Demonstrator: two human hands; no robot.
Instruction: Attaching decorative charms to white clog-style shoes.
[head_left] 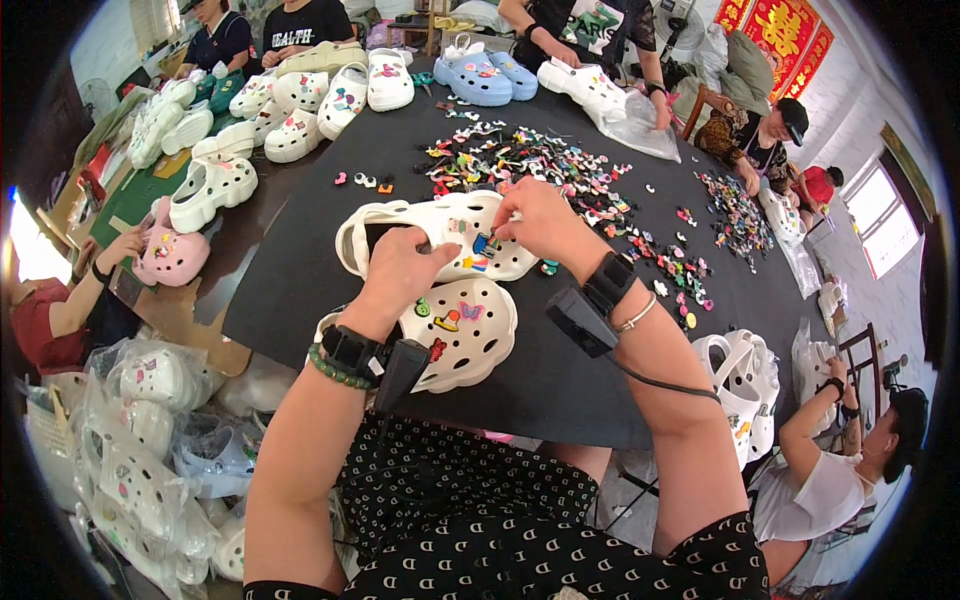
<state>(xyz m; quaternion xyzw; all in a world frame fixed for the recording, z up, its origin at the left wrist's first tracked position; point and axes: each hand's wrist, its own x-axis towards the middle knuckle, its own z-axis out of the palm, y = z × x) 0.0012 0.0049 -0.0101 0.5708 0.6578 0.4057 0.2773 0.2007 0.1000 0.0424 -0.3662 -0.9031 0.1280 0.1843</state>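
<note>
Under our right hand [545,220], pinching a blue charm [484,246], the white shoe [472,211] in our half-curled left hand [402,275] has other charms [476,264], also bare holes [512,263].

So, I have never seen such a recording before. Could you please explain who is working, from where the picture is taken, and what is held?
No machine works here: these are a person's bare hands. The single picture comes from a wide fisheye camera on the person's head, looking down, so straight edges bend. On the black flat table lie a pile of small multicoloured charms and, closest to the person, two white perforated clogs with charms. The left hand holds the farther white clog; the nearer white clog lies beside it. The right hand has its fingertips at a blue charm; whether they pinch it is unclear.
</note>
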